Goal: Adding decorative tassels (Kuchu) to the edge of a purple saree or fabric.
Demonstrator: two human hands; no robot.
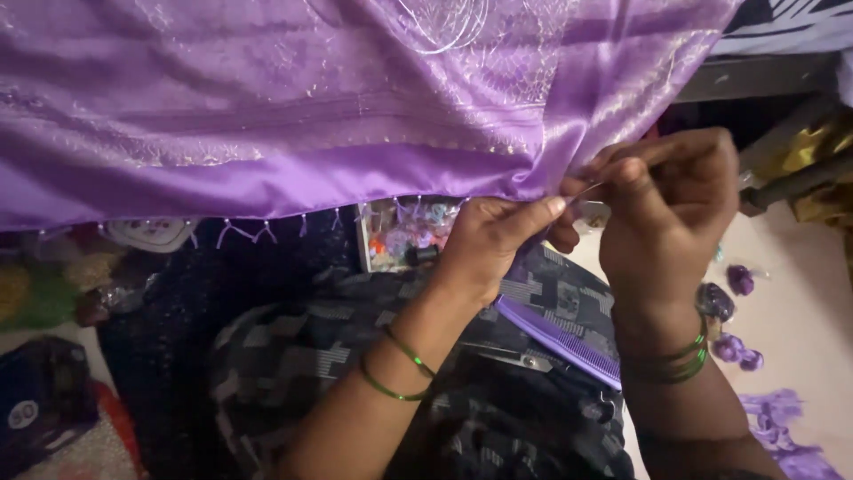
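While pinching the purple cloth's (293,133) hem, working a thin needle (588,190) at its lower right edge.

Left hand (498,236), thumb and fingertips narrowed tight on the fold, best kept just beside the needle so the satin border stays taut; right hand (671,209), grip closed on the needle, best drawn through in a short, level pull. Worth keeping clear of the small tassels (253,233) hanging along the hem. Lying ready on the lap: a purple comb (555,336) and, beside it, what look like scissors (515,357); bead box (404,233) beneath the cloth.
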